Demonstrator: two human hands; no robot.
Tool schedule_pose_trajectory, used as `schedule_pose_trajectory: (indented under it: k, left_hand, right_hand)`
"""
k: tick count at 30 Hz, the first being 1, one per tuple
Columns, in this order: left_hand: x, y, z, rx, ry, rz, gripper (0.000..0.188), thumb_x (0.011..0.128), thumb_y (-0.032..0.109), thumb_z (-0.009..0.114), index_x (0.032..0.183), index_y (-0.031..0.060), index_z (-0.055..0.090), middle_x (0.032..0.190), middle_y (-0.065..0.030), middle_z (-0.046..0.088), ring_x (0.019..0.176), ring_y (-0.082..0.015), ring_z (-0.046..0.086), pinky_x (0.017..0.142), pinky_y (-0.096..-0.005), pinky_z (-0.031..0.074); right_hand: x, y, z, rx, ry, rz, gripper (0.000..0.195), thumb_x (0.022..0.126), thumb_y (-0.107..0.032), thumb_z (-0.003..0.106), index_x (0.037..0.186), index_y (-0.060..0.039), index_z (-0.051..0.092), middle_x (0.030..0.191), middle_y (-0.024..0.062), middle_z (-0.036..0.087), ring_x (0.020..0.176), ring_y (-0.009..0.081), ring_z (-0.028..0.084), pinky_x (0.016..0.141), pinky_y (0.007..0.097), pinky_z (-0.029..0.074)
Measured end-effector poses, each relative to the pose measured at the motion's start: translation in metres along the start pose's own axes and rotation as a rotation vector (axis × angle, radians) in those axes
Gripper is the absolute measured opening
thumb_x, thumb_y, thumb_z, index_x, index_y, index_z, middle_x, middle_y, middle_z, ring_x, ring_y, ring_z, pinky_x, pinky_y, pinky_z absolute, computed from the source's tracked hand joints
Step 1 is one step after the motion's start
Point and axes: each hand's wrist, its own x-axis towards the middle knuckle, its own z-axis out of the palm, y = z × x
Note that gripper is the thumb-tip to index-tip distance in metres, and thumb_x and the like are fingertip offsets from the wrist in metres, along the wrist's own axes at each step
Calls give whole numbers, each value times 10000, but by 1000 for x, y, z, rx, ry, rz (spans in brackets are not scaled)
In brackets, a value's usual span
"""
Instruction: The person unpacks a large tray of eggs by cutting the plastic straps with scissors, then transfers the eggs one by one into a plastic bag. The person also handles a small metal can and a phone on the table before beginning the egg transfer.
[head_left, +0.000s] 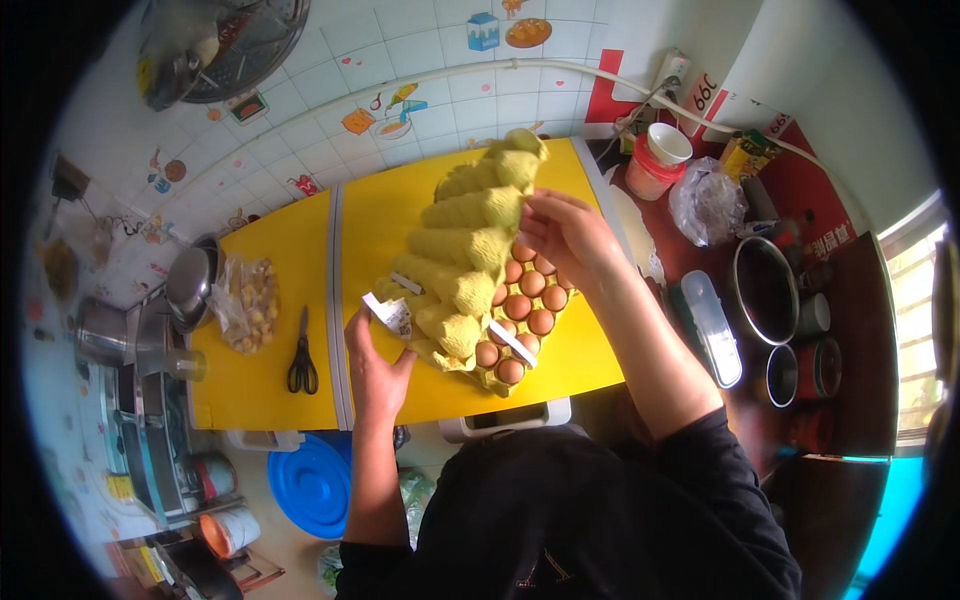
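Observation:
A yellow-green pulp egg tray is tilted up over a lower pulp tray of brown eggs. My right hand pinches its right edge, above the uncovered eggs. At the lower left, my left hand holds its side, thumb against the pulp, some fingers hidden. Beside those fingers curls a white paper label bearing print. A white strip crosses a few of the eggs. The raised tray hides the rest of the lower one.
Black-handled scissors and a plastic bag of small roundish items lie leftward on the yellow tabletop. Metal pots stand beyond. To the right are a red-lidded jar, a clear-lidded box and a large pot.

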Motion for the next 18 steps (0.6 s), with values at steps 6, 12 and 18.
schedule_pose_trajectory:
  k: [6, 12, 18]
  left_hand:
    - [9, 43, -14, 162, 32, 264, 883, 641, 78, 840, 1401, 63, 391, 1405, -207, 413, 1307, -395, 405, 1073, -470, 375]
    - [7, 30, 2, -58, 209, 341, 483, 737, 32, 751, 1168, 29, 532, 1203, -180, 570, 1116, -364, 559, 950, -443, 456]
    - [-21, -12, 4, -351, 299, 177, 329, 798, -15, 688, 1098, -22, 553, 1130, -166, 577, 1048, -295, 578, 931, -379, 456]
  right_hand:
    - [26, -9, 39, 59, -129, -12, 299, 956, -76, 557, 1228, 45, 526, 1042, 98, 629, 932, 170, 626, 848, 300, 536]
    - [29, -5, 62, -158, -264, -103, 498, 959, -146, 587, 1386, 53, 425, 1140, 108, 629, 990, 161, 614, 874, 289, 502]
    - [32, 11, 83, -526, -200, -46, 492, 909, -287, 683, 1262, 20, 531, 1016, 78, 658, 973, 137, 650, 722, 263, 509]
